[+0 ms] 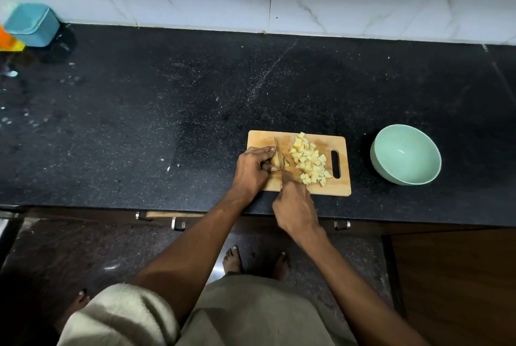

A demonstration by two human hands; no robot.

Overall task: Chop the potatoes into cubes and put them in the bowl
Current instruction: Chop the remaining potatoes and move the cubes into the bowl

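Note:
A wooden cutting board (339, 188) lies on the black counter near its front edge. A pile of several pale yellow potato cubes (308, 162) covers the board's right half. My left hand (252, 168) grips an uncut potato piece (276, 161) at the board's left side, mostly hidden by my fingers. My right hand (296, 207) grips the handle of a knife (278, 154), whose blade stands on the piece just right of my left fingertips. An empty mint-green bowl (406, 154) sits on the counter to the right of the board.
The black speckled counter (167, 111) stretches wide to the left and behind the board. A blue container (32, 24) and an orange object (7, 38) stand at the far left by the marble wall. Drawer handles (178, 224) sit below the counter's front edge.

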